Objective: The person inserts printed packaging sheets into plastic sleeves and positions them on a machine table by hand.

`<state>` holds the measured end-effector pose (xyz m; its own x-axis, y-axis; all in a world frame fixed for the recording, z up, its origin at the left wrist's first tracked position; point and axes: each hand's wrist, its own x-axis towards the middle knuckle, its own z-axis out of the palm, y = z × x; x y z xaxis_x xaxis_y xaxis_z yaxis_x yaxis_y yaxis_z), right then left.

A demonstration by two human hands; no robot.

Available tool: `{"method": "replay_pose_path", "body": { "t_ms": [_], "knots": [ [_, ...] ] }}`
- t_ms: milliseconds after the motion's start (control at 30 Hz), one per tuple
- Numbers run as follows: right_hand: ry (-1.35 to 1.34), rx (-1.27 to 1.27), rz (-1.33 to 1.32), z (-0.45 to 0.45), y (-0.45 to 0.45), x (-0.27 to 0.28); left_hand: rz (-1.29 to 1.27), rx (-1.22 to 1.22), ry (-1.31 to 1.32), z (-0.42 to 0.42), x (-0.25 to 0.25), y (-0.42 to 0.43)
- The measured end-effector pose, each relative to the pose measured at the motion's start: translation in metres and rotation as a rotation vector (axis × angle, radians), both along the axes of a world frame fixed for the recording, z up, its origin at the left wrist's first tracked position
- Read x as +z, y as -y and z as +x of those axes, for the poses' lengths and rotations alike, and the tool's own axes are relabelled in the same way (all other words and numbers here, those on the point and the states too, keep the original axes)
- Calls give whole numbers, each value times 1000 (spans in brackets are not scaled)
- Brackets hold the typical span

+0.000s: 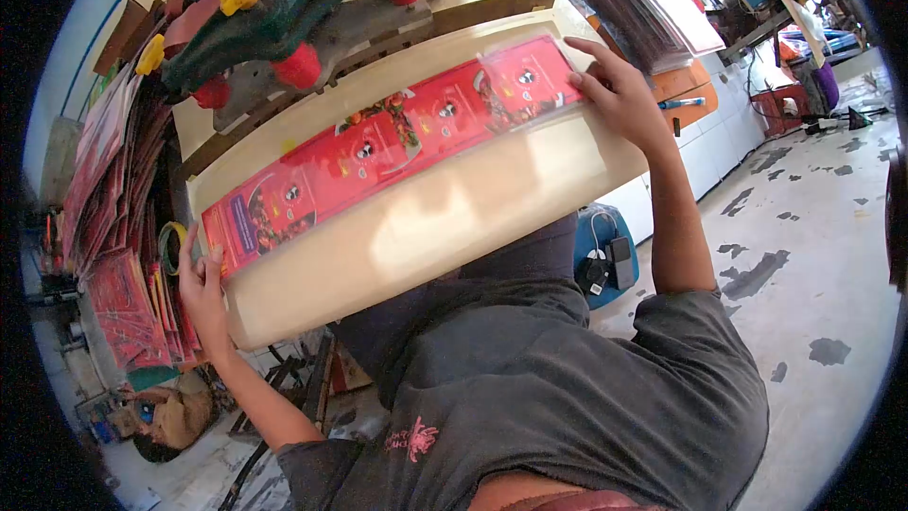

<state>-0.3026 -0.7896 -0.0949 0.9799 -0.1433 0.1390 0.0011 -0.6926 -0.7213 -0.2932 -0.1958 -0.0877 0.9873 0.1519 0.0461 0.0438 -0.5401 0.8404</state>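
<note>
A long red printed strip (416, 167) with food pictures and a glossy, see-through surface lies slantwise over a cream sheet (454, 218). My left hand (202, 295) grips the strip's left end, thumb on its face and fingers at the edge. At the other end, my right hand (619, 95) pinches the right edge between thumb and fingers, with the index finger stretched along the corner. The fingers' undersides are hidden. Just beyond the sheet stands a dark green machine part (350, 5) with red feet and yellow knobs.
Stacks of red printed sheets (123, 303) stand at the left, near a roll of tape (172, 246). A blue stool (619, 227) carries a black device and cable. Flat sheets (653, 0) are piled at upper right. Another person (175, 412) is at lower left.
</note>
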Motion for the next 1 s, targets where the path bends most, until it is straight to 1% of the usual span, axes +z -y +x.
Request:
{"method": "replay_pose_path", "body": {
  "t_ms": [33,67,133,167,200,233,300,367,433,500,667,733,833,900,933,967,1000],
  "knots": [
    [-12,-18,-146,8,-4,2,112,-15,7,5,1,3],
    [-11,-19,-147,15,-6,-2,111,-16,8,13,-2,3],
    [106,-66,-173,27,-12,-12,327,-59,125,30,-10,3],
    [100,-107,-242,31,-15,-13,325,-57,129,35,-11,4],
    [106,-106,-244,34,-19,-14,328,-50,100,38,-9,7],
    [120,-166,-297,35,-23,-16,331,-44,70,40,-8,10],
    [156,-256,-368,40,-26,-20,330,-47,97,49,-14,5],
    [165,-259,-403,43,-25,-22,325,-50,118,53,-20,3],
    [167,-256,-438,44,-26,-25,392,24,86,48,-13,15],
    [196,-272,-458,44,-27,-24,395,23,91,49,-15,16],
    [209,-270,-437,45,-31,-21,425,49,62,46,-10,20],
    [201,-273,-412,46,-32,-20,409,22,78,47,-12,16],
    [137,-302,-407,46,-30,-20,483,44,100,49,-14,15],
    [105,-341,-385,46,-33,-19,442,48,106,51,-21,13],
    [141,-314,-341,48,-30,-25,405,56,116,50,-21,7],
    [126,-309,-242,48,-34,-24,395,71,78,48,-18,8],
    [130,-253,-201,50,-31,-25,387,98,43,46,-14,11]
  ]
}}
